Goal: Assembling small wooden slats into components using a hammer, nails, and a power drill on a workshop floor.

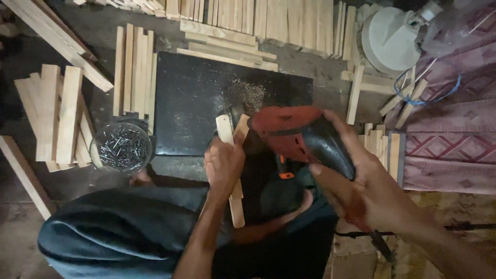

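Observation:
My right hand grips a red and black power drill, its nose pointing left at the top of a wooden slat. My left hand is wrapped around that slat and a second one beside it, holding them on end over a black board. The slats' lower ends stick out below my fist. Sawdust lies on the board just above the drill's nose. The drill's cable trails off to the lower right.
A round jar of nails stands left of my left hand. Stacks of wooden slats lie all around the board. A white round object and a patterned cloth are at the right. My dark-clothed legs fill the bottom.

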